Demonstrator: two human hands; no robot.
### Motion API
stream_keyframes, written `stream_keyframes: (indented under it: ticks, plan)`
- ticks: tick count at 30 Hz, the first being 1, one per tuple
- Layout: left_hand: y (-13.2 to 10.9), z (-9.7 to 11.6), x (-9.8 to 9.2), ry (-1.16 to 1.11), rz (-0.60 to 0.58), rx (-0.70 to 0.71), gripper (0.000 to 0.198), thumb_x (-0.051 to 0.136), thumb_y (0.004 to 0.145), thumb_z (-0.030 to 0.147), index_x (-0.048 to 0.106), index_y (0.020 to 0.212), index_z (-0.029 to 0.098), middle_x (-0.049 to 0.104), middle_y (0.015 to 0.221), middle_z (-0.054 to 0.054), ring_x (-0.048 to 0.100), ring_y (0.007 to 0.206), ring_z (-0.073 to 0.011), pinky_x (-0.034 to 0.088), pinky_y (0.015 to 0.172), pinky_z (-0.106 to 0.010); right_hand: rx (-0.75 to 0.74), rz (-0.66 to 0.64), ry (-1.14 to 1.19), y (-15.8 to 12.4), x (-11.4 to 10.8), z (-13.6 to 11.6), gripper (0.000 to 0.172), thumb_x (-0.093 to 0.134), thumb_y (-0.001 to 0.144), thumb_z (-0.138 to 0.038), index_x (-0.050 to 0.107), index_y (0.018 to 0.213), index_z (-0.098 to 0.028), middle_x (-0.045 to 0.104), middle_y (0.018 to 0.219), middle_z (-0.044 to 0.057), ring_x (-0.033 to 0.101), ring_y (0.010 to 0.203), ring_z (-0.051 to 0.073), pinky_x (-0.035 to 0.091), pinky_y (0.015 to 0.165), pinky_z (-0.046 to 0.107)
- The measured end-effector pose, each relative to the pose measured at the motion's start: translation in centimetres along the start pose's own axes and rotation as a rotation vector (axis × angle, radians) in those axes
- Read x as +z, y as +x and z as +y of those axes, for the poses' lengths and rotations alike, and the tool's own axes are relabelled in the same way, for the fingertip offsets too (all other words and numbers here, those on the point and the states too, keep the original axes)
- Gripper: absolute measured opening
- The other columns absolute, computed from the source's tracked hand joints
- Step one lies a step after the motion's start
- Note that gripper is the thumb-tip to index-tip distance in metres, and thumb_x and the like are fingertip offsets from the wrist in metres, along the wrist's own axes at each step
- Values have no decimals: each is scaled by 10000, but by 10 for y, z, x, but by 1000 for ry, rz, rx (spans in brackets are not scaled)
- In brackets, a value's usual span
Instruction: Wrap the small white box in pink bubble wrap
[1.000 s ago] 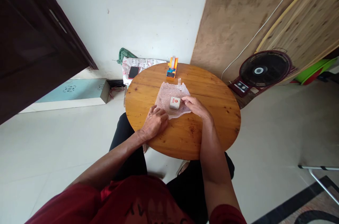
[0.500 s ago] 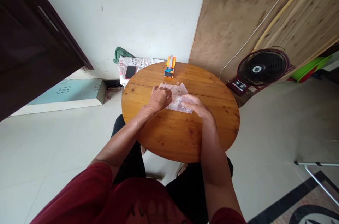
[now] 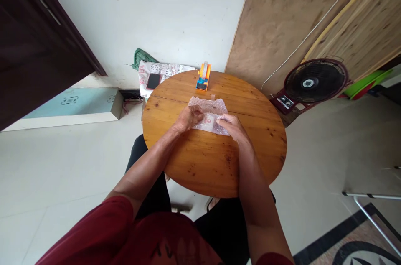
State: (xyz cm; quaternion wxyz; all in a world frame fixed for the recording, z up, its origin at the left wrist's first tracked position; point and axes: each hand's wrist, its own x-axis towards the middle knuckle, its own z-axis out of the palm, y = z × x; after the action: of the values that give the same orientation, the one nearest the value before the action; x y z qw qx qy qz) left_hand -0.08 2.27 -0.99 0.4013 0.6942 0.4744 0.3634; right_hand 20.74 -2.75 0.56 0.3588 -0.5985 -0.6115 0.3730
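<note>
Left hand (image 3: pixel 189 118), fingers curled, is at the left edge of the bubble wrap (image 3: pixel 216 106); right hand (image 3: pixel 231 125), half-closed, touches its right edge; whether either pinches the film, I cannot tell. Between them, under the near layer, lies the small box (image 3: pixel 209 121). Best, probably, to keep that layer snug and both sides even against the box. Forearms (image 3: pixel 153 148) reach in from near left and near right, converging over the table (image 3: pixel 203 164)

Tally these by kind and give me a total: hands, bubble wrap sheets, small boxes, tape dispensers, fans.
Hands: 2, left hand and right hand
Bubble wrap sheets: 1, the bubble wrap on the table
Small boxes: 1, the small box seen through the wrap
Tape dispensers: 1, the tape dispenser
Fans: 1, the fan
Total: 6
</note>
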Motion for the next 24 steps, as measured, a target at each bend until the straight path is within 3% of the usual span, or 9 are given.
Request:
stream_keyframes:
  ticks: [10,24]
  plan:
    - [-3,7,5,-151,-7,-2,86,611,707,171,558,640,174,535,567,34,433,530,-85,360,510,-207,86,32,59,-3,-4,0,293,676,715,-484,568,662,-217,518,584,-40,451,544,122,326,517,268]
    - [-6,6,7,-315,-208,-68,142,675,687,214,542,655,179,535,586,19,421,493,-81,319,462,-227,111,-55,-75,-5,-12,3,252,631,705,-451,607,675,-202,543,589,-35,470,550,135,318,527,271]
